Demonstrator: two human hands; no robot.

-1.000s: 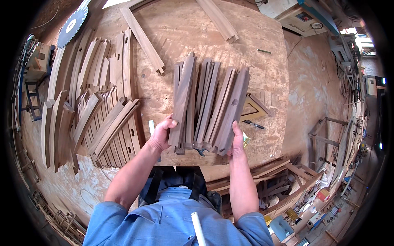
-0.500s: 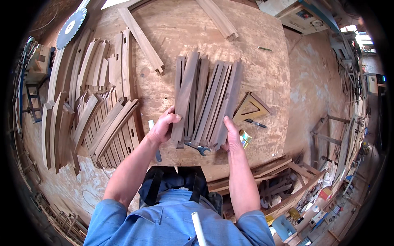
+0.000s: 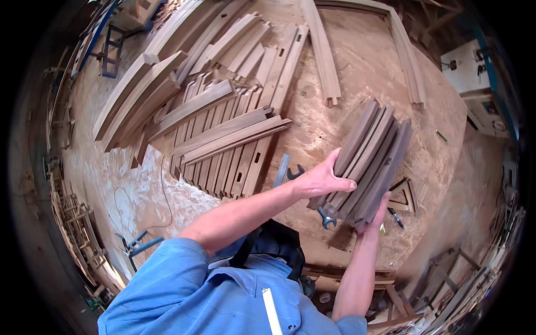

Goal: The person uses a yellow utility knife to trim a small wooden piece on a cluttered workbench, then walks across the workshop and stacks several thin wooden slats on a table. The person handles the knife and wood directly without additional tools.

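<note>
Between my two hands is a bundle of grooved dark wooden slats (image 3: 373, 162), tilted up to the right over the workbench. My left hand (image 3: 328, 180) grips its left side, thumb laid across the slats. My right hand (image 3: 377, 215) wraps the lower right side, its fingers mostly hidden underneath. Near the bundle's lower end lies an open-end wrench (image 3: 328, 219), partly covered. Another wrench jaw (image 3: 295, 172) shows beside my left wrist, next to a flat metal bar (image 3: 282, 169). To the right are a triangular square (image 3: 410, 195) and a black pen (image 3: 396, 219).
Left of my hands stands a pile of slats (image 3: 215, 134) with slotted rails and loose pieces on top. Curved wooden parts (image 3: 139, 100) lie beyond it. A long wooden post (image 3: 322, 56) and a joined frame (image 3: 410, 61) rest on the far workbench (image 3: 368, 72).
My view has turned left, so the slat pile sits nearer the middle. The slats in the bundle are now pressed closer together, and my left thumb has moved over their top.
</note>
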